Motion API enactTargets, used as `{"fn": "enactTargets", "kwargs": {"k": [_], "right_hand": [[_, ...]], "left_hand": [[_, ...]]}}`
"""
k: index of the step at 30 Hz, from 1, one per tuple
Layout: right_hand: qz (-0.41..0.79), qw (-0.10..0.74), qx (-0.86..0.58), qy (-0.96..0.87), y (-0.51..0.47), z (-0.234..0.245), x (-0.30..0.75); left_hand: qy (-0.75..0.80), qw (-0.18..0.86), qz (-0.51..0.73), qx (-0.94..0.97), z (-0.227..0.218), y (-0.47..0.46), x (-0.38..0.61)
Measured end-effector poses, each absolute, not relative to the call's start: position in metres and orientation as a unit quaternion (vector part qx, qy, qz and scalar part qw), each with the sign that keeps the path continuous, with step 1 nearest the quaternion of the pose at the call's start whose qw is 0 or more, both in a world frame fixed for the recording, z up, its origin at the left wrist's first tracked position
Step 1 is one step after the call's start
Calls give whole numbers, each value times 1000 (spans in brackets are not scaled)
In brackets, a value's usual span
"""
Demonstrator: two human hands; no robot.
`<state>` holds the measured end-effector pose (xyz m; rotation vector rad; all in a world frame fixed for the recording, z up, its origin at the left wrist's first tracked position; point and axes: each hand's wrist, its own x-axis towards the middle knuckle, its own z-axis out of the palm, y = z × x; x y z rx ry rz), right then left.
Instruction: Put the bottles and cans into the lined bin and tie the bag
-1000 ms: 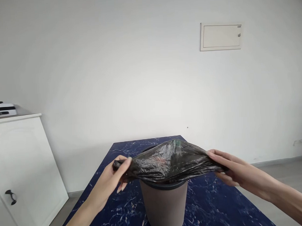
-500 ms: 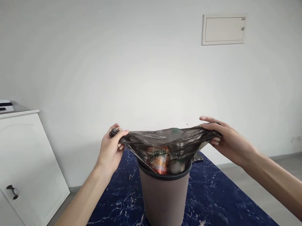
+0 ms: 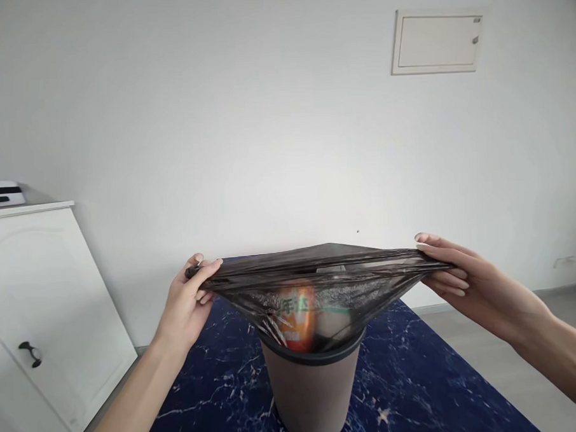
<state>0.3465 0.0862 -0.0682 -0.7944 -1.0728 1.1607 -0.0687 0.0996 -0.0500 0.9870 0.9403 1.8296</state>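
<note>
The bag (image 3: 368, 292) stretches straight across my view between two hands, and I read its taut upper edge as the long axis that matters: it runs left to right, almost level, above the bin (image 3: 315, 393). The left hand (image 3: 189, 300) pinches a bunched corner between thumb and fingers. The right hand (image 3: 467, 275) grips the opposite end, thumb laid over the film, one finger lifted clear and the others curled beneath. The bin sits below and between them; I judge the left hand slightly nearer to it. From the hands the bag slopes inward and down into the bin, where its lower part is hidden from me.

The film is thin, dark and glossy, pulled into fine parallel creases along the top and crinkled lower down. Through it I make out an orange packet (image 3: 296, 314) with green and white print, and beside it a pale, rounded thing (image 3: 331, 321) that I cannot identify. The bin is a smooth, dull grey-brown tub, narrowing toward its base, with a black rim (image 3: 318, 357). It stands upright on the table (image 3: 213, 378), whose dark blue surface has white, marble-like veins. A white cabinet (image 3: 42, 277) with a curved dark handle (image 3: 30, 354) stands off to the left.
</note>
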Motion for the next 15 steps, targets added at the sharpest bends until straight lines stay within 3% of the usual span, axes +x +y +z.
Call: {"fn": "enactTargets", "kwargs": {"k": [4, 7, 15], "right_hand": [[470, 625, -375, -498, 81, -71, 355], [448, 616, -376, -528, 77, -70, 359], [512, 615, -235, -551, 73, -56, 334]], "left_hand": [[402, 408, 690, 443, -63, 94, -81], [474, 340, 623, 521, -76, 88, -93], [584, 200, 381, 688, -80, 85, -119]]}}
